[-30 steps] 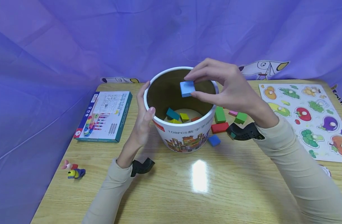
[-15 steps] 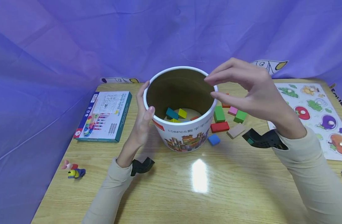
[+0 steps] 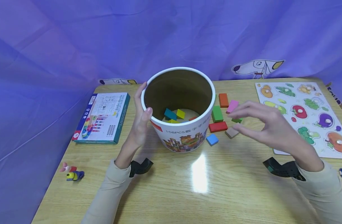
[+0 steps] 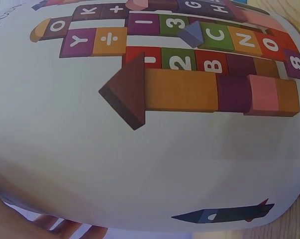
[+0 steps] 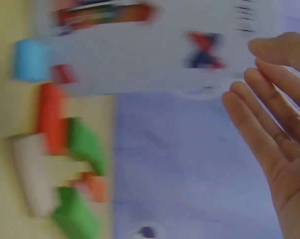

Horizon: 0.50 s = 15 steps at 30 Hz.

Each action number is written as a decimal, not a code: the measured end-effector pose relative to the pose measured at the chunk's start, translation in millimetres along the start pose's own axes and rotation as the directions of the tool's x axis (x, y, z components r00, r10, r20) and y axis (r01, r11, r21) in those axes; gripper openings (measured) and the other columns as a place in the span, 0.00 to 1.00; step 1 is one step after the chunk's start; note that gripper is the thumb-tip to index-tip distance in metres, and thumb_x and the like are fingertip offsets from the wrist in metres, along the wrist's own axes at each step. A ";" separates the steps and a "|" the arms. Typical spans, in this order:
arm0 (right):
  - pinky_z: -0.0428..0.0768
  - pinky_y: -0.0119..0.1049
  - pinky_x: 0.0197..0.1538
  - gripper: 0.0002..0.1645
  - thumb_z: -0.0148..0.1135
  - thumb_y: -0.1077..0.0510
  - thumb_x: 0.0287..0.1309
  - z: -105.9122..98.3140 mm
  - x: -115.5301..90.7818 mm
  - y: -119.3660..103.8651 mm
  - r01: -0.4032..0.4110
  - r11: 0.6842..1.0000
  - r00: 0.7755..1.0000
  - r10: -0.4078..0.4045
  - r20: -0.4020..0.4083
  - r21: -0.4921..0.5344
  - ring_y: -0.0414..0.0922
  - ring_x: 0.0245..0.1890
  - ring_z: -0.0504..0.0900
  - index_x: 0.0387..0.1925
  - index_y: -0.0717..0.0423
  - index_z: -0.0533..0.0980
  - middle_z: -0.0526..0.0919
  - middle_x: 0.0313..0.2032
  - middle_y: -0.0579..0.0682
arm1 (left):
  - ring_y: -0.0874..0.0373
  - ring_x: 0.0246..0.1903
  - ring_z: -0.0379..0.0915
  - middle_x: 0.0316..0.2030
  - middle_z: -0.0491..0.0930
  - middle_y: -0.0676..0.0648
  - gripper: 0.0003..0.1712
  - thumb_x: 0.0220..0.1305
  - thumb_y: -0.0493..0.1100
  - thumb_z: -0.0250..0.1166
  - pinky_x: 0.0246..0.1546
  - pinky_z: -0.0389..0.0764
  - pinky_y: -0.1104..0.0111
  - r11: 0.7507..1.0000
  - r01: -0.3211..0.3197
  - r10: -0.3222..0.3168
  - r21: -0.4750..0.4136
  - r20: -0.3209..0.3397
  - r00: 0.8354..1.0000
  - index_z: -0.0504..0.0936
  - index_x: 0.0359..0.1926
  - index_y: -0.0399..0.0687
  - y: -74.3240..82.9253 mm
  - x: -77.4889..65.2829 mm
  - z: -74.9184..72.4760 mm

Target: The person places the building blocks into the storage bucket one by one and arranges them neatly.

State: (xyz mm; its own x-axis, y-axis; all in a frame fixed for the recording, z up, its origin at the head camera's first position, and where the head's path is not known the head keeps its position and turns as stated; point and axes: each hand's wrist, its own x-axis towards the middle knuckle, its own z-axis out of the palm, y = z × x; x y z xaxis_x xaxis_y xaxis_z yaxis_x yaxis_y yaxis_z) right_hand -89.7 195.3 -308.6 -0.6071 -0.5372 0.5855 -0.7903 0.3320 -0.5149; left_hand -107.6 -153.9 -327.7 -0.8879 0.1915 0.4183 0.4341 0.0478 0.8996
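A white bucket (image 3: 185, 133) printed with "108PCS" stands upright on the table, with teal (image 3: 170, 114), yellow (image 3: 180, 114) and orange blocks at its bottom. My left hand (image 3: 138, 127) holds its left side, fingers along the outer wall and thumb by the rim; in the left wrist view the printed wall (image 4: 80, 124) fills most of the picture. My right hand (image 3: 263, 124) hovers right of the bucket, thumb and fingers apart, holding nothing. Nearest it are a pink block (image 3: 232, 106), a tan block (image 3: 231, 133) and a partly hidden green block (image 3: 236, 120).
By the bucket lie a blue block (image 3: 212, 139), a red block (image 3: 218, 126), a larger green block (image 3: 217, 114) and an orange-red block (image 3: 223, 100). A vegetable puzzle board (image 3: 308, 115) lies right, a flat box (image 3: 102, 117) left, small figurines (image 3: 75, 176) front left. Purple curtain (image 3: 171, 37) hangs behind.
A light blue block has left my right hand, which was pinching it over the bucket. That hand has moved right and down toward the loose blocks. My left hand has stayed on the bucket.
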 end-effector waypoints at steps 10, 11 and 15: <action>0.80 0.37 0.52 0.20 0.72 0.65 0.50 62.7 -28.0 26.8 -0.182 0.980 0.935 0.197 0.294 -0.078 0.40 0.48 0.80 0.47 0.52 0.82 0.82 0.47 0.42 | 0.45 0.71 0.49 0.72 0.50 0.51 0.55 0.56 0.76 0.54 0.67 0.55 0.38 1.000 0.008 -0.008 0.004 0.001 1.000 0.42 0.75 0.60 0.7 0.4 -0.2; 0.80 0.40 0.53 0.19 0.71 0.64 0.51 66.3 -28.1 27.8 -0.199 0.976 0.923 0.218 0.318 -0.092 0.41 0.49 0.79 0.47 0.53 0.82 0.82 0.47 0.43 | 0.46 0.71 0.49 0.72 0.50 0.52 0.55 0.56 0.76 0.54 0.67 0.56 0.38 1.000 0.009 -0.009 0.002 0.002 1.000 0.42 0.75 0.60 0.6 0.3 -0.1; 0.80 0.45 0.55 0.18 0.71 0.61 0.53 76.0 -28.1 30.1 -0.234 0.962 0.882 0.272 0.385 -0.142 0.44 0.51 0.79 0.48 0.54 0.82 0.82 0.48 0.46 | 0.46 0.70 0.49 0.72 0.50 0.50 0.55 0.56 0.76 0.54 0.67 0.56 0.38 1.000 0.009 -0.009 -0.010 -0.001 1.000 0.41 0.75 0.60 0.6 0.1 0.3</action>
State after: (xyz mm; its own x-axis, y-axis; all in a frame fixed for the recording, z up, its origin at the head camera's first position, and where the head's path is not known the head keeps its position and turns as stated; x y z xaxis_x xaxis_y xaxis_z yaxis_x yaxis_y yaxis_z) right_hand -90.2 161.4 -388.1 -0.7189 -0.6818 0.1357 -0.6295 0.5556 -0.5432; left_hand -107.4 -153.5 -327.1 -0.8916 0.1905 0.4107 0.4249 0.0392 0.9044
